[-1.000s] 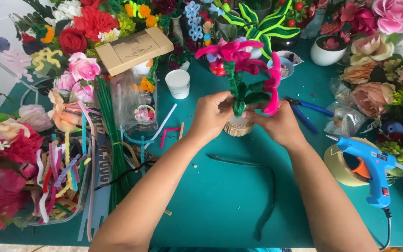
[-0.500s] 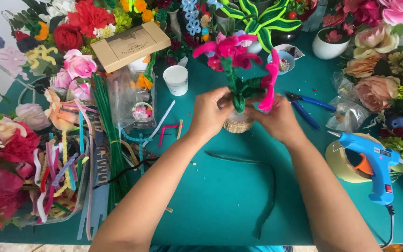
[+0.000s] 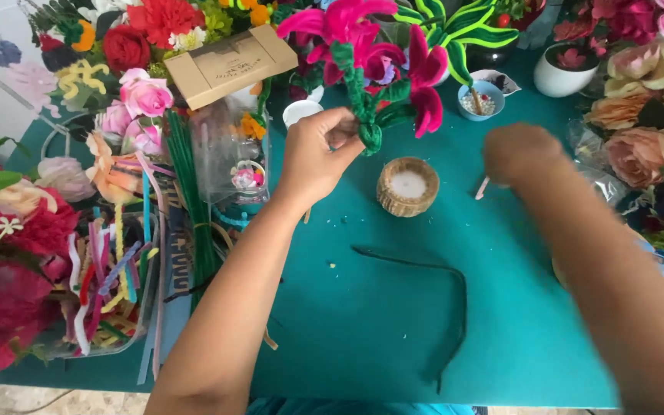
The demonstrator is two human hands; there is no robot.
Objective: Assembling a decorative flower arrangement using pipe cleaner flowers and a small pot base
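My left hand [image 3: 318, 157] grips the green stem of a pink pipe-cleaner flower [image 3: 378, 54] and holds it up above the teal table [image 3: 363, 330]. Just below and to the right of it sits a small woven pot [image 3: 408, 186] with a white top, nothing standing in it. My right hand [image 3: 524, 154] is blurred, to the right of the pot, with its fingers curled; whether it holds anything I cannot tell. A dark green pipe cleaner [image 3: 432, 292] lies bent on the table in front of me.
A clear tray of coloured pipe cleaners [image 3: 113, 277] sits at the left beside a bundle of green stems [image 3: 194, 207]. A cardboard box [image 3: 232, 65] rests on a clear container. Artificial flowers [image 3: 639, 107] ring the table. A small blue bowl [image 3: 479, 100] and white cup [image 3: 301, 113] stand behind.
Both hands were cupped round the flower standing in the pot. Now my left hand has lifted the flower out, and my right hand has swung away to the right.
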